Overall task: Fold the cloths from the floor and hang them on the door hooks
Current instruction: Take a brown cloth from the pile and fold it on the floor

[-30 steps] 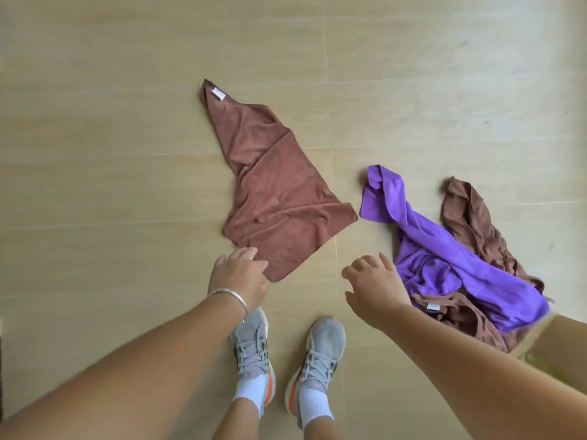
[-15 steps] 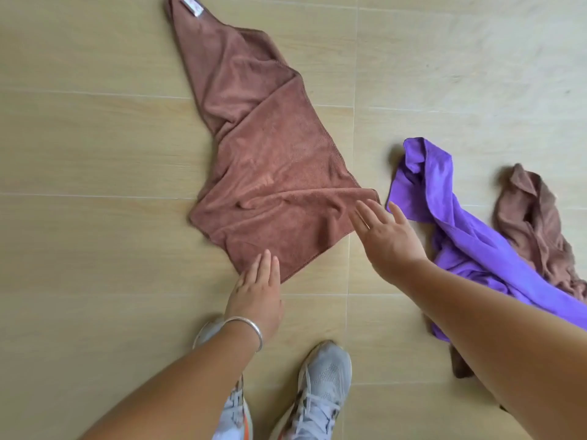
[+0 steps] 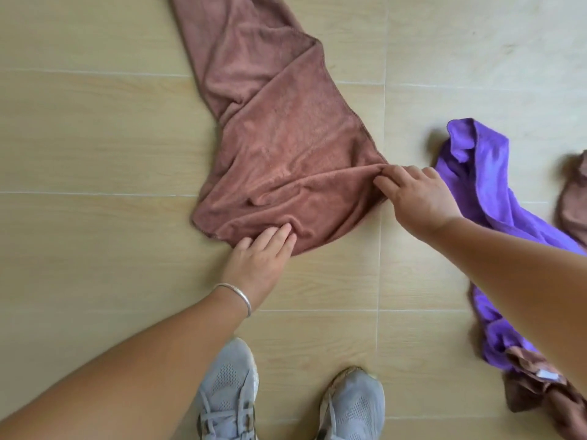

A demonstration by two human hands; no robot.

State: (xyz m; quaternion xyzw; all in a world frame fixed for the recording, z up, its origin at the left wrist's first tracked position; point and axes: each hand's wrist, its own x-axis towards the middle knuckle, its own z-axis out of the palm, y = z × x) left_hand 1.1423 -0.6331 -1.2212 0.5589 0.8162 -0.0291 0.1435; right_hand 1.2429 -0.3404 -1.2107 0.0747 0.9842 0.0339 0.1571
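Note:
A brown towel cloth [image 3: 286, 138] lies rumpled on the tiled floor, running from the top edge down to the middle. My left hand [image 3: 260, 255], with a silver bangle on the wrist, rests its fingertips on the cloth's near corner. My right hand [image 3: 413, 192] pinches the cloth's right corner between thumb and fingers. A purple cloth [image 3: 495, 192] lies crumpled on the right, partly under my right forearm. A second brown cloth [image 3: 571, 198] lies beyond it at the right edge. No door hooks are in view.
My two grey sneakers [image 3: 228, 398] stand at the bottom centre on the beige tiled floor [image 3: 95, 154]. More brown cloth with a white label [image 3: 540, 389] is bunched at the bottom right under the purple cloth's end.
I have bent lower, so everything looks bigger. My left hand has come onto the brown cloth's near corner, and my right hand has reached its right corner and pinched it.

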